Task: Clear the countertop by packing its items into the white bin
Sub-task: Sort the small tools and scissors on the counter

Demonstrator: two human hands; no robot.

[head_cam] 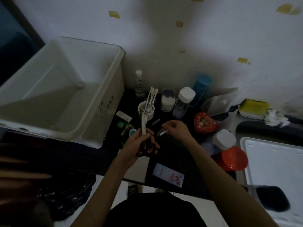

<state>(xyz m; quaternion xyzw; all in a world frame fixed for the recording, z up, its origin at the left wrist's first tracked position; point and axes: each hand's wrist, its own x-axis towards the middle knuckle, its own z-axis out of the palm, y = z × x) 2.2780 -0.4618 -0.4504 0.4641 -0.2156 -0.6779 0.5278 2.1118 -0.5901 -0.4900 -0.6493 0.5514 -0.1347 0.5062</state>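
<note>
The white bin point(105, 76) stands at the left of the dark countertop point(172, 161), with only a small pale object in it. My left hand point(141, 145) grips a bundle of long items, a white stick-like tool point(143, 123) and dark-handled scissors point(145, 149), held upright in front of the bin. My right hand point(177, 128) pinches a small white item point(163, 132) just above the counter. Behind the hands stands a white cup point(148, 112) with several toothbrushes point(151, 97).
Along the wall stand a clear bottle point(139, 84), a cotton-swab jar point(167, 99), a white-capped bottle point(184, 102) and a blue bottle point(201, 87). A red heart tin point(205, 122), a red lid point(234, 158), a white-capped jar point(224, 139), cards point(168, 175) and a white tray point(275, 169) lie at right.
</note>
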